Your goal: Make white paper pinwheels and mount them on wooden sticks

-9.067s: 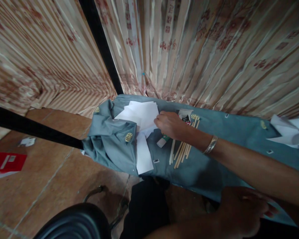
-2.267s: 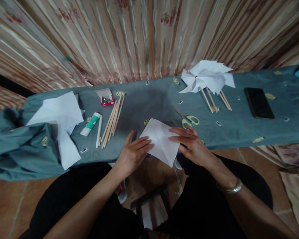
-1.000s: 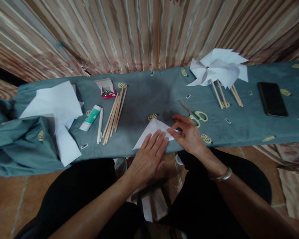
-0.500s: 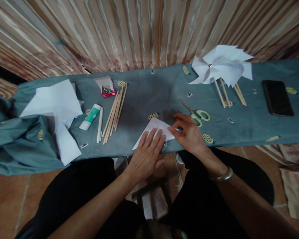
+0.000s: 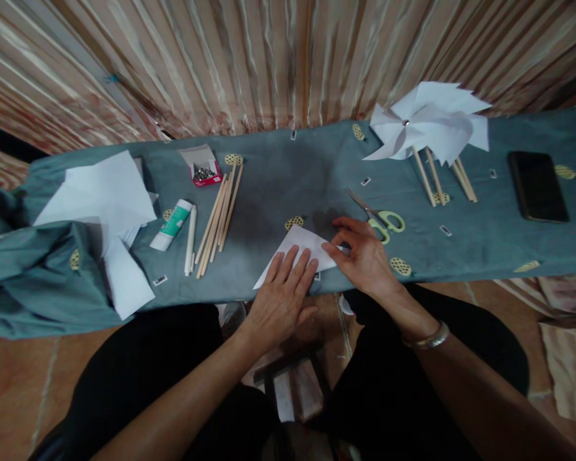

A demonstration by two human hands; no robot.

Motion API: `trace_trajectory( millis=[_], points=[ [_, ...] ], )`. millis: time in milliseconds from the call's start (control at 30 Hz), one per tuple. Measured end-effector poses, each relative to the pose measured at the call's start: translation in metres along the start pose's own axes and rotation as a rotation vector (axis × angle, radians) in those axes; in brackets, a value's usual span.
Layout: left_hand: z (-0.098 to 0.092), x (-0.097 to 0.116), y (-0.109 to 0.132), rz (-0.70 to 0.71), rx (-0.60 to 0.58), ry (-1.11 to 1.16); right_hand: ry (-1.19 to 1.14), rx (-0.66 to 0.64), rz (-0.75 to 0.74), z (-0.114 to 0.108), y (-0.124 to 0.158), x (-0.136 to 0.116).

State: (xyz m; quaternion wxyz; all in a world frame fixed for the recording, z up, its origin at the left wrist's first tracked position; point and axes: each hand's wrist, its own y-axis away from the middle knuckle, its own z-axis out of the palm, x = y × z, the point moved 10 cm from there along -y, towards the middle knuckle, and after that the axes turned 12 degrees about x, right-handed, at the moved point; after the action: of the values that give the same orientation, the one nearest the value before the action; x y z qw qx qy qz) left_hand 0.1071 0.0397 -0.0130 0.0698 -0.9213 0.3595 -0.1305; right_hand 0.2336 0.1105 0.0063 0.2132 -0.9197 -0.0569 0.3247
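Note:
A white sheet of paper [image 5: 295,240], folded into a triangle, lies at the near edge of the cloth-covered table. My left hand [image 5: 284,288] rests flat on it with the fingers stretched out. At the paper's right corner, my right hand [image 5: 360,253] pinches the tip between thumb and fingers. Just beyond that hand lie scissors with light green handles [image 5: 388,221], blades pointing away to the left. Part of the paper is hidden under my left fingers.
Left of the paper are wooden sticks [image 5: 219,221], a white pen [image 5: 191,240], a glue stick [image 5: 171,225], a red box of metal pins [image 5: 205,173] and loose paper sheets [image 5: 105,192]. Paper pinwheels [image 5: 427,121] and a black phone [image 5: 537,186] lie to the right.
The view has shifted very slightly. Both hands keep their places on the folded paper, which has hardly moved.

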Motion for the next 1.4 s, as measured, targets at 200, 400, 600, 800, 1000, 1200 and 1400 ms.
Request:
trace_trajectory(
  millis=[200,400,600,800,1000,1200,1400],
  points=[
    [0.002,0.000,0.000,-0.005,-0.011,-0.005,0.004,0.003,-0.004,0.000,0.000,-0.001],
    [0.001,0.001,0.000,0.003,-0.010,-0.018,0.008,-0.004,-0.007,0.000,-0.001,-0.003],
    [0.001,0.001,0.000,0.003,-0.005,-0.017,0.032,0.000,-0.029,0.001,-0.001,-0.004],
    [0.002,0.000,-0.001,0.009,-0.014,-0.033,0.049,-0.002,-0.035,0.000,0.000,-0.006],
    [0.003,0.001,0.001,0.005,-0.032,-0.041,0.034,-0.021,-0.024,-0.003,0.006,-0.008],
    [0.005,0.000,0.000,0.000,-0.047,-0.043,-0.002,-0.065,-0.017,-0.004,0.019,-0.007],
    [0.006,0.001,-0.001,0.002,-0.032,-0.050,0.019,-0.080,0.029,0.002,0.026,-0.005]
  ],
)
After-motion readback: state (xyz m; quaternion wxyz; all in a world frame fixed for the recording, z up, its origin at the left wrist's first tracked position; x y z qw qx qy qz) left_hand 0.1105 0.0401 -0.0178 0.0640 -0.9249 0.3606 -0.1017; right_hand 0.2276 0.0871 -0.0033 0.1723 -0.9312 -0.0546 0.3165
